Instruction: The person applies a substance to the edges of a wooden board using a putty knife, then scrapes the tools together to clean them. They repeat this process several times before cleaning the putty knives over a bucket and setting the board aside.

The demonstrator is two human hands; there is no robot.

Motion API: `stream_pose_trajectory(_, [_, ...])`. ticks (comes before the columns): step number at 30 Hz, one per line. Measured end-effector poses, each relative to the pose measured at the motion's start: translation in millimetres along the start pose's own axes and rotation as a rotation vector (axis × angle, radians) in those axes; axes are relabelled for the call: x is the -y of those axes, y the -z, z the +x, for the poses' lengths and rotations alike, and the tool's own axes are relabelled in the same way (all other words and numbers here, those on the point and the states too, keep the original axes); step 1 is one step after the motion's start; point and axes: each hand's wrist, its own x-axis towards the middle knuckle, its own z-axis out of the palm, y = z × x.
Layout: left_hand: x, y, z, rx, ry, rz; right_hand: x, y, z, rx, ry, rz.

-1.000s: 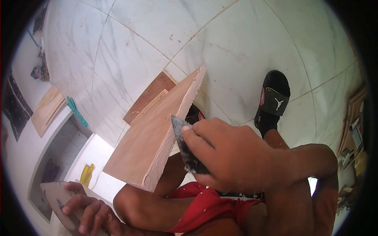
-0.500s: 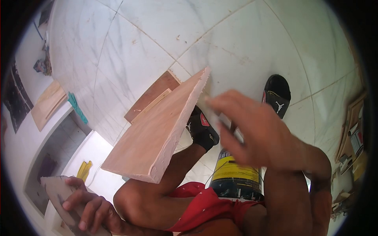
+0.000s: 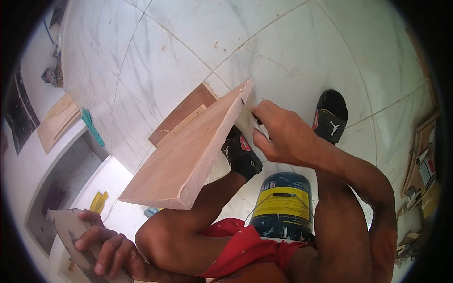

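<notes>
A light wooden board [image 3: 170,160] stands tilted in front of me, its near edge coated with pale pink putty [image 3: 212,146]. My right hand [image 3: 290,137] is closed around a putty knife [image 3: 246,120]; the wide pale blade lies against or very near the upper part of that coated edge. Most of the knife's handle is hidden by my fingers. At the lower left, my left hand [image 3: 115,250] grips a flat, smeared grey-beige plate [image 3: 66,228], fingers curled over its face. What props up the wooden board cannot be seen.
Between my legs stands a dark bucket [image 3: 285,207] with a yellow label. Brown wood pieces [image 3: 184,115] lie on the tiled floor [image 3: 283,52] behind the board. More boards [image 3: 417,155] lean at the right. A teal cloth [image 3: 92,127] and yellow item [image 3: 99,202] are left.
My right hand has moved left and slightly up, bringing the putty knife to the board's coated edge. The bucket is now less covered. My left hand stays nearly still with its plate.
</notes>
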Motion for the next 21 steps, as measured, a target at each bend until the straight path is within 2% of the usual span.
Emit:
stream_pose_trajectory(5, [1, 0, -5, -0.002, -0.045, 0.038, 31, 10, -16, 0.016, 0.117, 0.055])
stream_pose_trajectory(12, [-2, 2, -2, 0.02, 0.01, -0.011, 79, 37, -37, 0.12, 0.212, 0.08])
stream_pose_trajectory(15, [-3, 1, -1, 0.028, 0.016, -0.013, 98, 44, -45, 0.165, 0.248, -0.053])
stream_pose_trajectory(20, [-5, 1, 0, 0.036, 0.021, -0.017, 106, 51, -53, 0.114, 0.419, -0.06])
stream_pose_trajectory(21, [-5, 1, -1, 0.036, 0.02, -0.018, 106, 54, -53, 0.113, 0.397, -0.05])
